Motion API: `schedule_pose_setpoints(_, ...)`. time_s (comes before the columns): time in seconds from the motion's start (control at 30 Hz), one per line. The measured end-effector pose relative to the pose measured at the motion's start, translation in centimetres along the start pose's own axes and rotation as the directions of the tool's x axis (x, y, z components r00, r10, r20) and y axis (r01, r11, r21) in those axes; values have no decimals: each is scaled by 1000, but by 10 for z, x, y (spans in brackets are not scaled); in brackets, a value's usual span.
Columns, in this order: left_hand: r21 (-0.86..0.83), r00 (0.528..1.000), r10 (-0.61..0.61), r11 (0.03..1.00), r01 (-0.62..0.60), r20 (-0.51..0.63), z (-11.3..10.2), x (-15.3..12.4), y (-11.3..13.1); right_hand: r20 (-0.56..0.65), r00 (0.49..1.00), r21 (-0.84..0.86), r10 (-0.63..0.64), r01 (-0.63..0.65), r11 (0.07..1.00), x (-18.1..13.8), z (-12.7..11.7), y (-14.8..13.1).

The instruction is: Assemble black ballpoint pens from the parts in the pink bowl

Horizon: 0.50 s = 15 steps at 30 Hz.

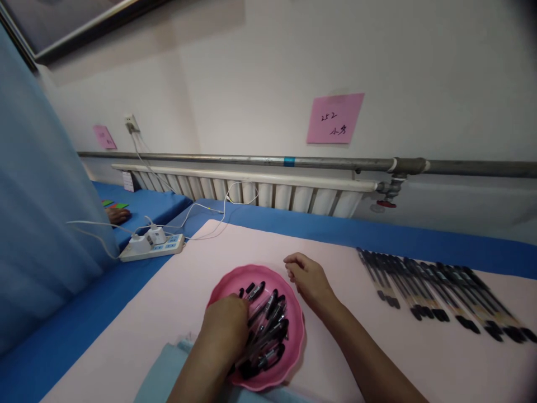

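Observation:
A round pink bowl [297, 358] with a wavy rim holds several clear-barrelled pens [268, 324] with black caps, piled at angles. My left hand [229, 322] reaches into the bowl's left side, among the pens. Its fingers point down and are hidden behind the back of the hand, so what they grip does not show. Just right of the bowl, above the pink sheet, my right hand [308, 280] has its fingers loosely bent and apart, with nothing in them. Farther right, a row of similar black-capped pens [440, 291] lies side by side, slanted.
A pale pink sheet [168, 313] covers part of the blue table [260, 215]. At left are a power strip [153, 249] with plugs and cables, a blue curtain [46, 196] and another person's hand [118, 215]. A radiator [285, 193] runs along the wall; light-blue cloth [161, 369] lies in front.

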<state>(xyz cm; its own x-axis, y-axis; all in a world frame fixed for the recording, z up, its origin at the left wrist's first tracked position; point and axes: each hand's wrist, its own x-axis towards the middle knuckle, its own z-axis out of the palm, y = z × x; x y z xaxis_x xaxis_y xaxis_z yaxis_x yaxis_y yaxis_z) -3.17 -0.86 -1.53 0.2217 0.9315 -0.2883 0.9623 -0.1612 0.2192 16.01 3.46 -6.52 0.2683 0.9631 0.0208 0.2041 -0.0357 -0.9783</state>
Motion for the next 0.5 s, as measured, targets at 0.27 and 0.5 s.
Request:
schedule_pose_setpoints(0.27, 90, 999, 35, 995, -35, 1, -3, -2, 8, 1, 1000, -25, -23, 23, 999, -2, -1, -5)
schedule_pose_setpoints(0.5, 55, 1000, 28, 998, -28, -1, 4, 1, 16, 3, 999, -23, -43, 44, 999, -1, 1, -3)
